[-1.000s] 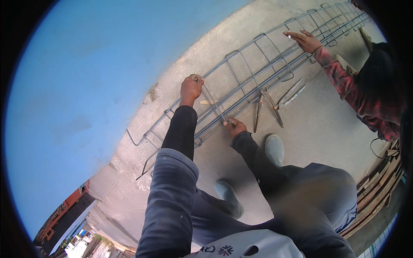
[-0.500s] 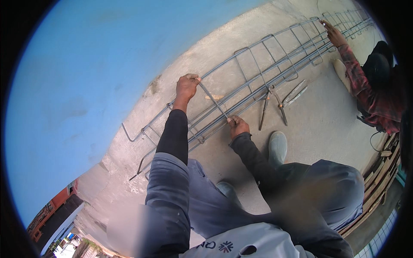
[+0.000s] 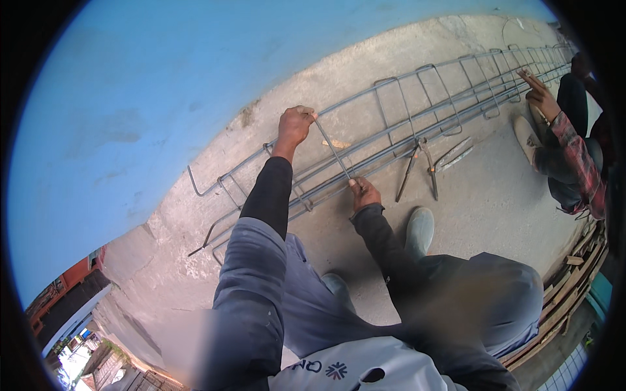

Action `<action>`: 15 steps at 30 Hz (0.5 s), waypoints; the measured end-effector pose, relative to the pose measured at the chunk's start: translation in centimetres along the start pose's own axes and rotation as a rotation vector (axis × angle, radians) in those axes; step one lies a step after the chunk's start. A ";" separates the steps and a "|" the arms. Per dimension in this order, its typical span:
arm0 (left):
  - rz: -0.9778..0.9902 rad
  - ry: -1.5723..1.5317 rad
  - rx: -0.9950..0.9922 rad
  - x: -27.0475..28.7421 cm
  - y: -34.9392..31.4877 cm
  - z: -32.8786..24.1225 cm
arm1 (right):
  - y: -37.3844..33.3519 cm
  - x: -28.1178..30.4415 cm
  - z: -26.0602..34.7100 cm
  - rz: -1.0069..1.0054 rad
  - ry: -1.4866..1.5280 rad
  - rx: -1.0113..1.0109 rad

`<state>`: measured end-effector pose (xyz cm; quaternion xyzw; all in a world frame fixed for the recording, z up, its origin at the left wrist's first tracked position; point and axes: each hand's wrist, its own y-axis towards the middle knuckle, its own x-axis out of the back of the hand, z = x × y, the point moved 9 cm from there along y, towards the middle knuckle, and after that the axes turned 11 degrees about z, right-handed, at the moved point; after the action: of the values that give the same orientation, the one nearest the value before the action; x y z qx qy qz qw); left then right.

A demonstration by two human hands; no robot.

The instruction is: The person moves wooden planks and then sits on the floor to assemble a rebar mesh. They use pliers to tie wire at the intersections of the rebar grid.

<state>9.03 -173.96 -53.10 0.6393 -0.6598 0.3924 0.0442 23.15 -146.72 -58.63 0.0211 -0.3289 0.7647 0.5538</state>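
A long steel rebar cage (image 3: 385, 147) lies across the concrete, its bars joined by rectangular stirrups. One stirrup (image 3: 334, 150) is in both my hands. My left hand (image 3: 297, 131), at the far side, is closed on its upper corner by the far long bar. Nearer to me, my right hand (image 3: 364, 193) pinches the stirrup's lower end beside the near bars. To the right of my right hand, a pair of pincers (image 3: 419, 156) rests with its head against the near bars and its handles spread on the floor.
Pale flat strips (image 3: 453, 156) lie beside the pincers, and a small wood piece (image 3: 336, 143) lies under the cage. A co-worker (image 3: 580, 163) crouches at the right, one hand (image 3: 544, 101) by the cage. Stacked boards (image 3: 561, 293) stand lower right; a blue wall (image 3: 130, 117) borders the far side.
The co-worker's hand has drawn back from the cage's far bar toward its near side. My hands keep their hold on the stirrup; the whole view has shifted slightly.
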 end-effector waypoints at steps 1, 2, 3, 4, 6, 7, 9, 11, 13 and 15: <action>-0.007 -0.008 -0.002 -0.1 0.1 -0.2 | 0.1 0.3 -0.3 -0.009 -0.016 0.004; 0.000 -0.027 -0.005 -0.3 0.2 -0.3 | 0.3 0.4 -0.5 -0.015 -0.020 0.015; 0.005 -0.046 -0.008 -0.3 0.2 -0.4 | 0.4 0.4 -0.6 -0.021 -0.024 0.026; 0.009 -0.063 -0.011 -0.3 0.0 -0.4 | 0.3 0.4 -0.7 -0.025 -0.027 0.039; -0.049 -0.038 -0.012 0.5 -1.2 0.4 | 0.0 -0.6 0.0 0.051 -0.016 -0.003; -0.069 -0.025 -0.025 0.6 -1.6 -0.1 | 0.0 -0.8 -0.3 0.073 -0.010 -0.027; -0.366 0.244 -0.159 2.2 -4.7 -2.5 | -0.2 -0.8 0.5 0.018 -0.031 0.036; -0.348 0.272 -0.064 0.4 -6.2 -4.6 | 0.3 0.3 -0.6 -0.029 -0.058 0.053; -0.021 0.081 0.298 -3.4 -8.2 -5.1 | 0.8 1.4 -2.1 -0.024 -0.088 0.031; 0.232 0.225 0.334 -7.9 -11.4 -4.8 | 0.8 0.8 -1.8 0.042 -0.012 0.010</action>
<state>18.35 -163.39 -48.99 0.5100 -0.6454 0.5675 -0.0345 22.76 -145.27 -60.15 0.0216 -0.3289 0.7777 0.5354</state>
